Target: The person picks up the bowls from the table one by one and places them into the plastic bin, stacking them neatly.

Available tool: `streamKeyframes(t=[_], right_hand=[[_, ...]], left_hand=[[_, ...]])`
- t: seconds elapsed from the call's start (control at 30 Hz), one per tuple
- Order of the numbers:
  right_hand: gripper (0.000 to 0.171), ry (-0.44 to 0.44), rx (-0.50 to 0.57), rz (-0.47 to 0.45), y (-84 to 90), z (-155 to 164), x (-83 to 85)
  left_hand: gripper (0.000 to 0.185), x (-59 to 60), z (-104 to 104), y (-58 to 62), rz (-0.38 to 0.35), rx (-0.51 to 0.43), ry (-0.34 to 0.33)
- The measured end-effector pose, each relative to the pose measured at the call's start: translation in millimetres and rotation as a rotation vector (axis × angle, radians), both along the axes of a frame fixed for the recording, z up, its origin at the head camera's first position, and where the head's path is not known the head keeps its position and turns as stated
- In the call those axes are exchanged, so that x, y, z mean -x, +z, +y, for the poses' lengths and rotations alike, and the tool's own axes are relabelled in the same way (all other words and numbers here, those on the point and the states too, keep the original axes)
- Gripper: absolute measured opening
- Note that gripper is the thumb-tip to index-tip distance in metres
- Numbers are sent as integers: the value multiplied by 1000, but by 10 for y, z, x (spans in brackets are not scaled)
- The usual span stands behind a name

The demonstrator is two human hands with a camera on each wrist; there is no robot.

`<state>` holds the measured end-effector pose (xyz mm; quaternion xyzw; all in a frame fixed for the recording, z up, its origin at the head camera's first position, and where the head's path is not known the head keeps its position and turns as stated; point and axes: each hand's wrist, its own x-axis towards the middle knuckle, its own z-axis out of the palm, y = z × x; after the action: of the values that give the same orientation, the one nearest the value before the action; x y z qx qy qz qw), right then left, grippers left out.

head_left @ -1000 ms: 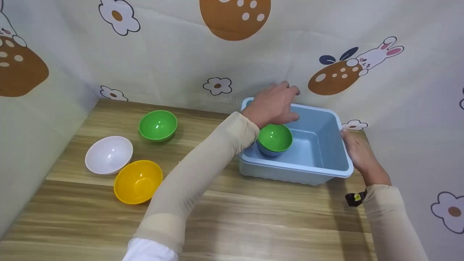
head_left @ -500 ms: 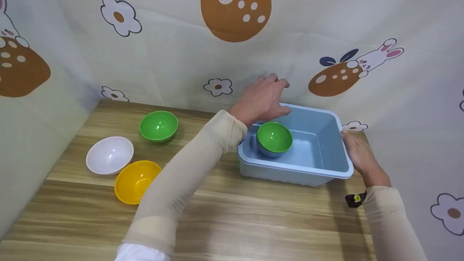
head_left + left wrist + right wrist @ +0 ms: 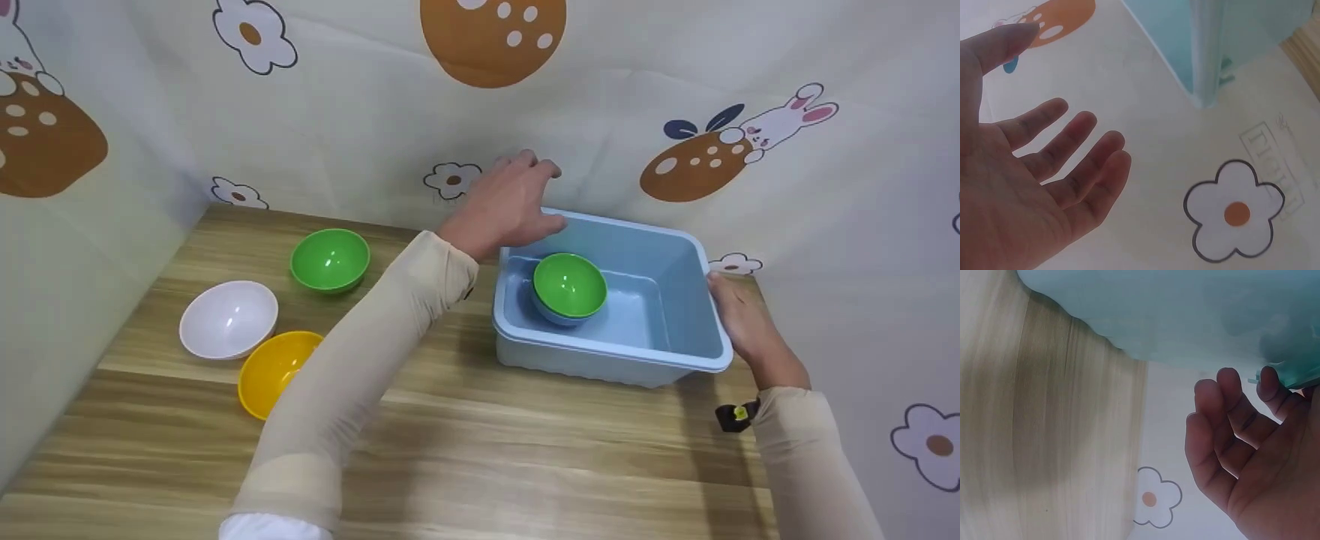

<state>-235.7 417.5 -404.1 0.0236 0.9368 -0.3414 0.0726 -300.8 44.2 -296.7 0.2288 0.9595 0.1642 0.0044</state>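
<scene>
My left hand point(image 3: 506, 204) hovers above the left back corner of a light blue plastic bin point(image 3: 600, 358). It holds nothing; in the left wrist view its fingers point(image 3: 1081, 132) are spread and slightly bent. At the bin's right side, my right hand point(image 3: 746, 319) grips the rim; in the right wrist view its index finger point(image 3: 1269, 385) touches the wall and the other fingers curl beside it. Inside the bin, a green bowl point(image 3: 570, 283) sits stacked in a blue bowl point(image 3: 566, 319).
On the wooden table point(image 3: 525, 465), a second green bowl point(image 3: 330, 259), a white bowl point(image 3: 229, 321) and a yellow bowl point(image 3: 274, 371) stand at the left. The left forearm partly covers the yellow one. A printed cloth point(image 3: 360, 112) hangs behind the table.
My left hand has moved left, away from above the stacked bowls, uncovering more of the bin. The right hand stays at the rim, and the bowls have not moved.
</scene>
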Motion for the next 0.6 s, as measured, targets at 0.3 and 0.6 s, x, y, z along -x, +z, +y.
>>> streamKeyframes(t=[0.3,0.6], right_hand=[[84,-17,-26,-43,-1,-15,0],[85,-37,-20,-85,-8,-5,4]], left_hand=[[64,7,-204,-4,-5,-41,53],[65,-21,-368,12,-12,-21,91]])
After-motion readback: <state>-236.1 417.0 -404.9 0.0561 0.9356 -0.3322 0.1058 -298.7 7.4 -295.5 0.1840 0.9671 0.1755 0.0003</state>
